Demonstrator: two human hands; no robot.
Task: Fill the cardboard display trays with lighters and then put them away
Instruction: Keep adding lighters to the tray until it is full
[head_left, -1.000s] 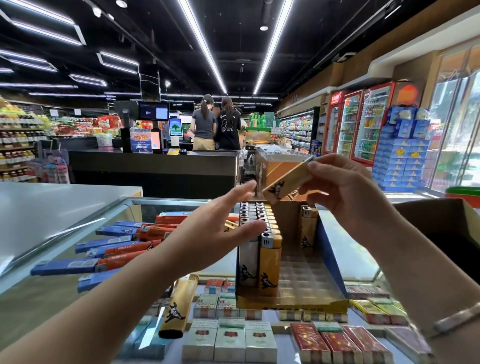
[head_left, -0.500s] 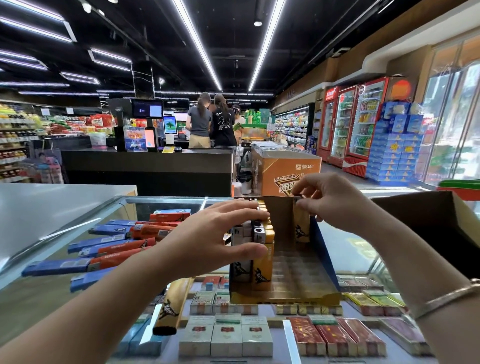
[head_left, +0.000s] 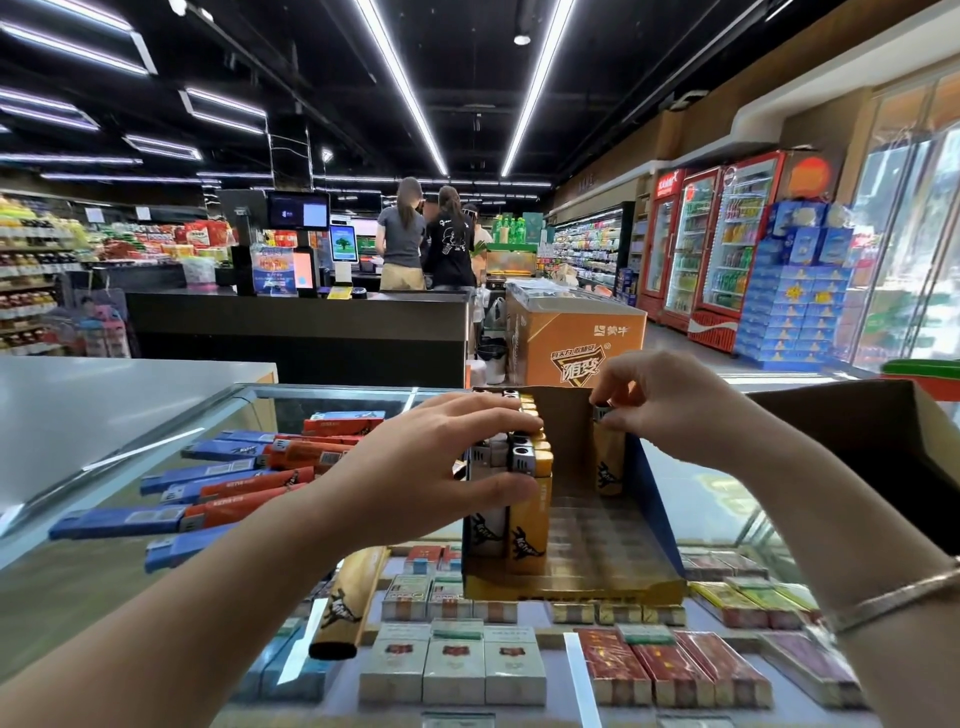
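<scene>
A gold cardboard display tray (head_left: 582, 590) with a blue side stands on the glass counter. Its left half holds upright rows of gold and white lighters (head_left: 527, 499). My left hand (head_left: 441, 467) rests over the top and side of those rows, bracing them. My right hand (head_left: 670, 405) pinches the metal top of one gold lighter (head_left: 609, 467) standing upright at the tray's back right corner. One loose gold lighter (head_left: 345, 603) lies flat on the glass in front of the tray, to its left.
Several blue and orange lighters (head_left: 228, 493) lie loose on the glass counter (head_left: 104, 582) at left. Cigarette packs show beneath the glass. An open brown carton (head_left: 852, 431) sits at right. A black checkout counter (head_left: 296, 332) with people stands behind.
My right hand brought the gold lighter down from above the tray and stood it at the back right corner. My left hand settled onto the lighter rows.
</scene>
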